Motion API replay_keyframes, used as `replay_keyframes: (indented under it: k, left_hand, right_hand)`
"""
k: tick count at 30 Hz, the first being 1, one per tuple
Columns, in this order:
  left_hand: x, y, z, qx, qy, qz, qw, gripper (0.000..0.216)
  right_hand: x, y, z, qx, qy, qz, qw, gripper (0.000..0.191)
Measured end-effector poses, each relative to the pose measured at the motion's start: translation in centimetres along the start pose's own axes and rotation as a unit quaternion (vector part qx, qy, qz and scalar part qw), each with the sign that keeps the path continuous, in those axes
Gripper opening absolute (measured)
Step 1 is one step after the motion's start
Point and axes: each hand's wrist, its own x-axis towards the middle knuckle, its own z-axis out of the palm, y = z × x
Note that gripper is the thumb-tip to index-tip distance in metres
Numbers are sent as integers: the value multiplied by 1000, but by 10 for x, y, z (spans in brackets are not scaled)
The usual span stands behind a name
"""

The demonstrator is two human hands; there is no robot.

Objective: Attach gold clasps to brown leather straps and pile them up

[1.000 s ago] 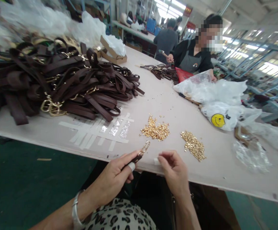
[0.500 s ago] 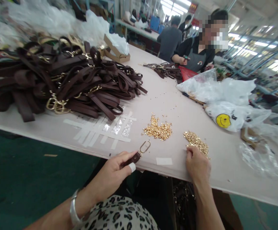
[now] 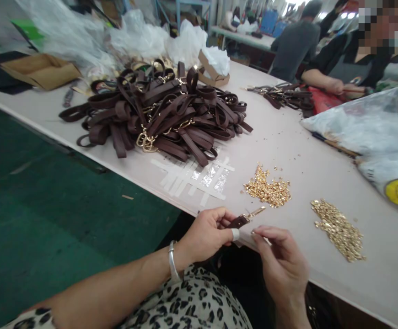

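Note:
My left hand (image 3: 212, 232) is closed around the end of a dark brown leather strap (image 3: 238, 222), near the table's front edge. A gold metal ring (image 3: 256, 211) sticks out from the strap's end, seen nearly edge-on. Close beside it, my right hand (image 3: 281, 256) pinches a tiny metal piece (image 3: 253, 232) between thumb and fingertip; its exact shape is too small to make out. Beyond the hands lies a heap of small gold metal pieces (image 3: 269, 188). A second, paler gold heap (image 3: 338, 230) lies to the right.
A large pile of brown straps (image 3: 171, 114) with gold fittings covers the table's left part. Tape strips (image 3: 199, 178) stick to the tabletop. Plastic bags (image 3: 363, 123) lie at right, a cardboard box (image 3: 214, 75) behind the pile. A co-worker (image 3: 350, 64) sits across the table.
My right hand has come from the paler heap over to the strap end, a tiny piece in its fingertips. The ring has turned nearly edge-on. The camera view has swung left.

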Motion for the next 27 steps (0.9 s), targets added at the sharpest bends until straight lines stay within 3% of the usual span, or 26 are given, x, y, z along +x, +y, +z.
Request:
replay_keyframes:
  k: [4,11,16,22,27]
  left_hand:
    - [-3,-1,1,10,5,15,1000,23]
    - [-9,-3,4,-1,19,38,999,14]
    - [-14,5,3,80,22,86,993,10]
    - [-22,17,3,184,30,165,969,7]
    - [-22,11,7,237,20,223,946,14]
  right_hand:
    - [-6,-11,25,-5,-17,-64,998,13]
    - [-5,-15,17,-76,-49,-105,990,13]
    - [-9,-20,19,-100,-35,-127,986,13]
    - [-11,-24,27,-5,44,-65,997,12]
    - [-13,-23,27,86,78,99,988,29]
